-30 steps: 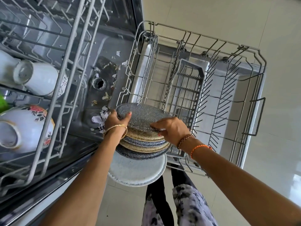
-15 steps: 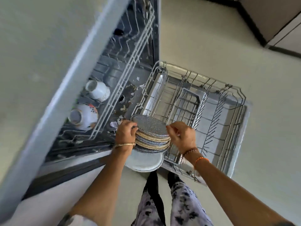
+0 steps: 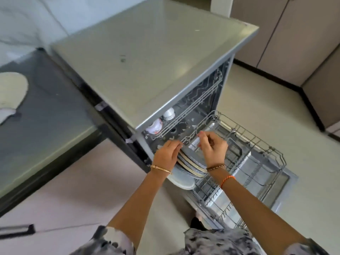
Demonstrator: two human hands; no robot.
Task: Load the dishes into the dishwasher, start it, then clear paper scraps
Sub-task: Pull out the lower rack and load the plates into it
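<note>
- Stack of plates (image 3: 191,165) held on edge over the pulled-out bottom rack (image 3: 257,162), at 5 o'clock from the dishwasher (image 3: 147,57).
- Left hand (image 3: 166,155) fingers curled round the stack's rim.
- Right hand (image 3: 213,149) fingers bent, pinching the top plate's rim, it seems.
- Probably heavy, hard, slippery, breakable: best gripped by both rims.

Matt grey metal dishwasher top (image 3: 147,57), bare wire lower rack (image 3: 257,162), speckled rough-looking plates (image 3: 191,162), glossy dark table (image 3: 46,116), patterned cloth garment (image 3: 211,242)

Dark glass-topped table (image 3: 55,115) standing at left, bearing a pale round mat (image 3: 11,89) at its far-left edge; beige cabinet doors (image 3: 287,32) lining the far right above a cream tiled floor (image 3: 257,100).
</note>
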